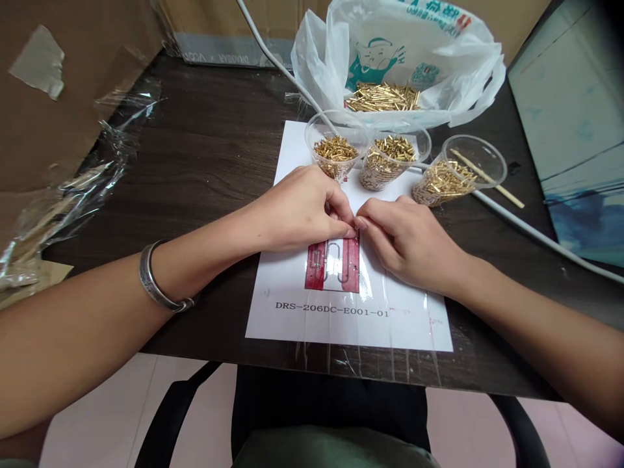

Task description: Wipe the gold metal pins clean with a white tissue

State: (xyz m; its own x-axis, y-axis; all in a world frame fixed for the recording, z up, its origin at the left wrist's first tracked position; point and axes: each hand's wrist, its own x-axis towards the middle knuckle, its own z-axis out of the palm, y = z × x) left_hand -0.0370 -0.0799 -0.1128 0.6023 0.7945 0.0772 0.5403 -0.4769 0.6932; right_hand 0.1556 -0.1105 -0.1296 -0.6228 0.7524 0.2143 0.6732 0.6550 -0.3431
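Over the middle of a white printed sheet [287, 273], my left hand [302, 208] and my right hand [409, 240] meet fingertip to fingertip. Both are closed in a pinch, thumb against forefinger. What lies between the fingertips is too small to make out. Just below them on the sheet is a red and white printed diagram [333, 266], its upper part hidden by my left hand. Right behind my hands stand clear plastic cups of small brass-coloured metal pieces: a left cup [336, 153], a middle cup [390, 159] and a tilted right cup [448, 182].
At the back, an open white plastic bag [322, 58] holds many brass-coloured pins [383, 97]. A pale cable [550, 240] runs behind the cups, and a thin wooden stick [507, 194] lies by the right cup. Cardboard [73, 117] borders the dark table [209, 130] on the left.
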